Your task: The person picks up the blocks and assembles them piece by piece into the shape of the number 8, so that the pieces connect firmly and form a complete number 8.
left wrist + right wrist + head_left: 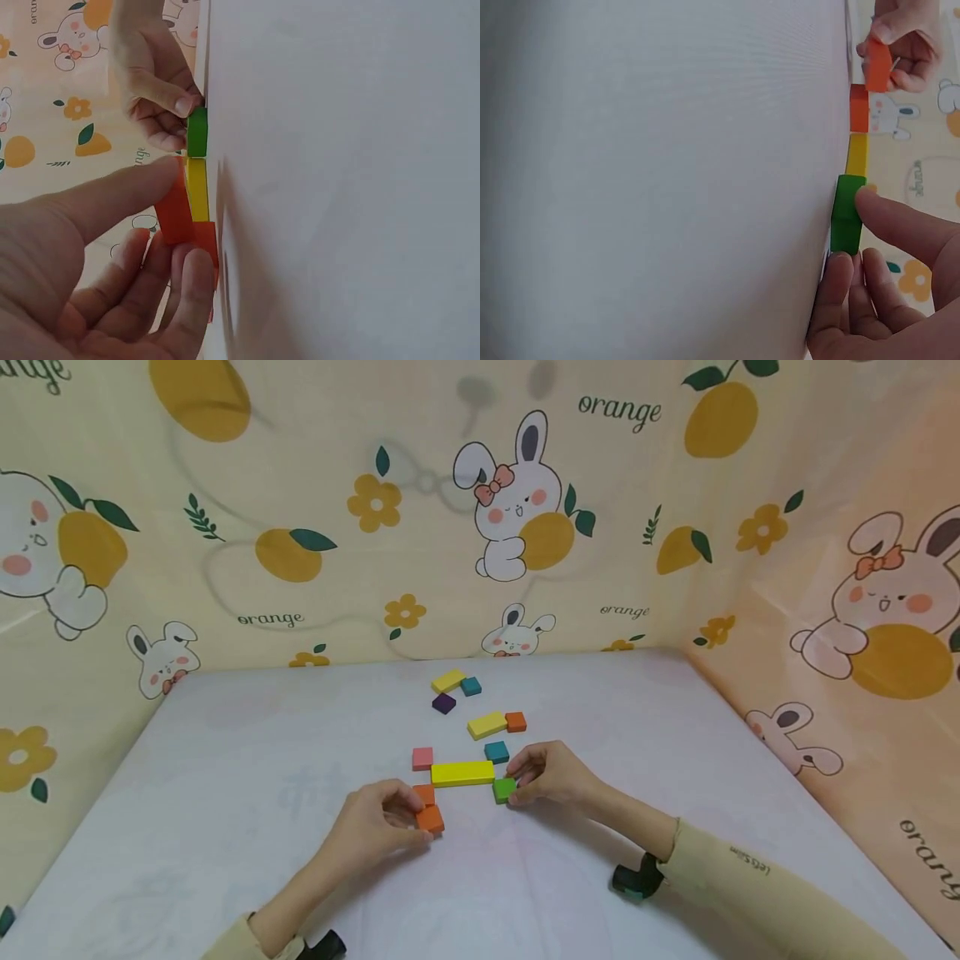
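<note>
My left hand (373, 818) pinches an orange block (431, 819) between thumb and fingers. In the right wrist view that orange block (878, 66) is raised off the table. Behind it in the head view, a second orange block (424, 794) lies near the left end of a long yellow block (462, 774). At the yellow block's right end, my right hand (558, 774) grips a green block (504, 791), thumb on one side and fingers on the other. A pink block (422, 758) and a teal block (497, 752) lie just beyond the yellow one.
Farther back on the white table (247, 793) lie a yellow block (487, 725) with an orange-red block (516, 722) beside it. Beyond them are another yellow block (448, 681), a small teal block (471, 686) and a dark purple block (444, 703). A printed curtain (420, 568) stands behind.
</note>
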A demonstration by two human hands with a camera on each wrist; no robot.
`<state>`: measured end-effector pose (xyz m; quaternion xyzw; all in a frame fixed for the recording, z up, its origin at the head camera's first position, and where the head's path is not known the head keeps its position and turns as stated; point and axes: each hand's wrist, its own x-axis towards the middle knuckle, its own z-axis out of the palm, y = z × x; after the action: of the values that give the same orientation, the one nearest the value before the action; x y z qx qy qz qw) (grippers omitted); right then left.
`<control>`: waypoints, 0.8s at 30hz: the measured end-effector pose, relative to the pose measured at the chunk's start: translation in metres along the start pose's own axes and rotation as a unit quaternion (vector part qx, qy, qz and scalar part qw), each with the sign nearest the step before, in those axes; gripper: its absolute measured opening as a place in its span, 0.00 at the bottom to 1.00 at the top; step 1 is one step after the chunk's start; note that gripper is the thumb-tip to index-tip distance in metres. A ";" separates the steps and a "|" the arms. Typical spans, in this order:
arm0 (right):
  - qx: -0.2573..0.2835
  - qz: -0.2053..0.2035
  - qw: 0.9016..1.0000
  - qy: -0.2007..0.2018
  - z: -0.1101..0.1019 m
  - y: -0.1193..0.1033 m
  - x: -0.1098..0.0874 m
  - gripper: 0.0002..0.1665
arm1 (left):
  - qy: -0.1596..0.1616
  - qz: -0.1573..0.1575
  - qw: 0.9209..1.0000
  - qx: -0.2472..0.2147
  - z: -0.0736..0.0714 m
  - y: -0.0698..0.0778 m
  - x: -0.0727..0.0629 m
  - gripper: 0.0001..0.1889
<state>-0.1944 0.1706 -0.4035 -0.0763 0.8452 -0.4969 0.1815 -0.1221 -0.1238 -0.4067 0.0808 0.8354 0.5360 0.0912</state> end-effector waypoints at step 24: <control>-0.007 0.015 1.000 0.010 0.003 -0.002 -0.001 0.19 | 0.019 -0.004 0.999 0.027 0.000 0.000 -0.003 0.19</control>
<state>-0.1922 0.1675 -0.4025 -0.0601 0.8516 -0.4888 0.1797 -0.1195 -0.1242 -0.4066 0.0696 0.8517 0.5139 0.0751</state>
